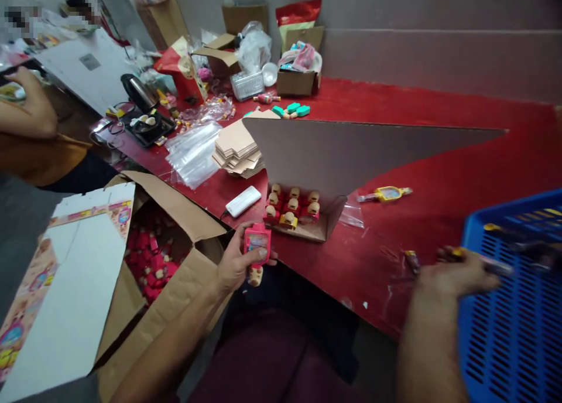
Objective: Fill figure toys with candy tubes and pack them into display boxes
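My left hand (239, 259) holds a red toy (257, 242) with a clear window, its tan animal-shaped end pointing down, in front of the table edge. At the blue basket's left side, my right hand (461, 274) is closed on a slim wrapped item (496, 266), blurred by motion. Between the hands stands an open cardboard box (307, 230) holding several red toys with tan tops and a yellow one (288, 220). A yellow toy (389, 194) lies right of that box, and a small dark packet (411, 262) is beside my right hand.
Red toys (151, 262) fill a large carton (175, 198) at left. The blue basket (487, 297) stands at right. Flat cardboard pieces (237, 145), plastic bags (193, 154), a white power bank (243, 201) and a kettle (139, 92) are on the table. Another person's arm (28, 107) shows far left.
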### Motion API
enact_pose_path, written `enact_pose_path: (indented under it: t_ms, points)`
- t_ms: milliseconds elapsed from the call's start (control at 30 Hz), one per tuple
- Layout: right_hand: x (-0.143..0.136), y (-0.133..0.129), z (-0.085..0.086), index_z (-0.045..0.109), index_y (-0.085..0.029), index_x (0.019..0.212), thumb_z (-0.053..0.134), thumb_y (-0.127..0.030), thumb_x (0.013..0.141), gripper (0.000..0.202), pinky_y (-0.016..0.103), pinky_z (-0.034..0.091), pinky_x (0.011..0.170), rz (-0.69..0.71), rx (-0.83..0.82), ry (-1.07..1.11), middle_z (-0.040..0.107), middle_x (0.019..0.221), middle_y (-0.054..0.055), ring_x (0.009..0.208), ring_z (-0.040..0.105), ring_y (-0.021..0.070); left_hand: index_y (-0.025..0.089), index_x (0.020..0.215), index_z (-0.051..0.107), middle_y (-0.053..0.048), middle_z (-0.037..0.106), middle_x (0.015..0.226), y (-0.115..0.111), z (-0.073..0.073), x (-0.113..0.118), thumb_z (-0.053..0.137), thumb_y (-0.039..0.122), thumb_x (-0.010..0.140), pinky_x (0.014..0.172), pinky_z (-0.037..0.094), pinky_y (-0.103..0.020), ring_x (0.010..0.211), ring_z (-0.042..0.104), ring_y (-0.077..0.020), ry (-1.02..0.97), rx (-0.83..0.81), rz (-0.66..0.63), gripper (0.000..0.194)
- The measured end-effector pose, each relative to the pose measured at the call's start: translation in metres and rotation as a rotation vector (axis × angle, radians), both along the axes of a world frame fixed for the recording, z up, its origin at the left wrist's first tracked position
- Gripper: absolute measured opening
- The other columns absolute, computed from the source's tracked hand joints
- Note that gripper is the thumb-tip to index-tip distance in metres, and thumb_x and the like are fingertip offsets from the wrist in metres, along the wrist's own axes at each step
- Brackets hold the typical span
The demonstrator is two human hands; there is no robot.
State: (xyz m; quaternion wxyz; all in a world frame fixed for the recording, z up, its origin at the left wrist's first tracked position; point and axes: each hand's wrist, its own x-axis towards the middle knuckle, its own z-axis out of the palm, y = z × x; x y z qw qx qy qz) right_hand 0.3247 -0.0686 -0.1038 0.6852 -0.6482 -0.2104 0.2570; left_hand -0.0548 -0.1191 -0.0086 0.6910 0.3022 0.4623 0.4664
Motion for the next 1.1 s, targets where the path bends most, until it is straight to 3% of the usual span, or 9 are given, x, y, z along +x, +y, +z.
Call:
enact_pose_path:
  t_ms: [67,100,200,300,400,500,700,867,1100]
  points:
    - [-0.046,-0.011,0.000,0.048,-0.024,0.082,0.062,-0.031,0.082,0.016,0.030,0.054,0.057,-0.064,0.088,0.058,0.054,0.074,-0.003,0.064,0.059,0.0146,0.021,0.118,0.040,0.000,0.064,0.081,-0.003,-0.006,-0.002,0.079,0.026,0.068,0.061,0.056,-0.030,0.070,0.068,-0.0197,0.048,0.020,-0.025,0.064]
    - [-0.070,-0.019,0.003,0.046,-0.023,0.082,0.067,-0.030,0.075,0.023,0.032,0.055,0.058,-0.033,0.112,0.086,0.053,0.071,-0.005,0.062,0.060,0.0150,0.021,0.115,0.040,0.000,0.064,0.081,-0.005,-0.009,-0.003,0.078,0.027,0.068,0.060,0.055,-0.029,0.070,0.067,-0.0191,0.082,0.032,-0.045,0.061]
    - [-0.133,-0.043,0.022,0.045,-0.025,0.108,0.077,-0.028,0.063,0.055,0.037,0.059,0.063,0.317,0.116,0.218,0.062,0.080,-0.005,0.069,0.067,0.0185,0.020,0.114,0.044,0.002,0.060,0.078,-0.011,-0.018,-0.006,0.077,0.031,0.071,0.056,0.051,-0.023,0.065,0.062,-0.0139,0.228,0.080,-0.129,0.055]
    - [-0.164,-0.059,0.047,0.047,-0.025,0.103,0.080,-0.030,0.067,0.050,0.032,0.058,0.063,0.677,0.038,0.239,0.064,0.082,-0.003,0.068,0.066,0.0163,0.019,0.113,0.051,0.002,0.058,0.080,-0.016,-0.022,-0.004,0.074,0.038,0.075,0.060,0.046,-0.022,0.063,0.054,-0.0092,0.419,0.162,-0.213,0.049]
    - [-0.168,-0.063,0.063,0.047,-0.023,0.091,0.081,-0.034,0.071,0.041,0.029,0.056,0.066,0.936,-0.047,0.189,0.065,0.085,-0.001,0.070,0.065,0.0152,0.018,0.109,0.057,0.001,0.060,0.084,-0.019,-0.018,-0.001,0.073,0.043,0.076,0.069,0.044,-0.023,0.071,0.054,-0.0109,0.594,0.252,-0.304,0.044]
    - [-0.163,-0.059,0.069,0.055,-0.022,0.095,0.078,-0.038,0.076,0.034,0.031,0.055,0.075,1.156,-0.104,0.106,0.066,0.092,0.002,0.082,0.065,0.0176,0.017,0.107,0.059,0.003,0.059,0.076,-0.021,-0.011,0.001,0.072,0.042,0.077,0.067,0.040,-0.023,0.068,0.051,-0.0106,0.639,0.290,-0.417,0.041]
    - [-0.155,-0.052,0.075,0.067,-0.020,0.101,0.075,-0.044,0.078,0.034,0.031,0.053,0.074,1.444,-0.158,-0.190,0.068,0.093,0.005,0.083,0.064,0.0193,0.017,0.102,0.062,0.004,0.057,0.070,-0.023,-0.007,-0.003,0.071,0.041,0.077,0.061,0.036,-0.022,0.064,0.049,-0.0100,0.684,0.309,-0.563,0.036]
    - [-0.155,-0.049,0.085,0.070,-0.019,0.094,0.071,-0.044,0.081,0.028,0.028,0.051,0.070,1.518,-0.095,-0.399,0.069,0.088,0.006,0.077,0.063,0.0177,0.016,0.106,0.061,0.002,0.060,0.078,-0.023,-0.009,-0.008,0.070,0.041,0.077,0.064,0.039,-0.022,0.069,0.051,-0.0110,0.648,0.308,-0.631,0.040]
    - [-0.171,-0.060,0.086,0.066,-0.018,0.092,0.072,-0.051,0.080,0.035,0.025,0.049,0.060,1.469,-0.110,-0.302,0.068,0.080,0.004,0.069,0.062,0.0160,0.018,0.103,0.058,0.005,0.054,0.070,-0.024,0.007,-0.020,0.067,0.042,0.081,0.058,0.036,-0.021,0.061,0.047,-0.0097,0.688,0.355,-0.739,0.034]
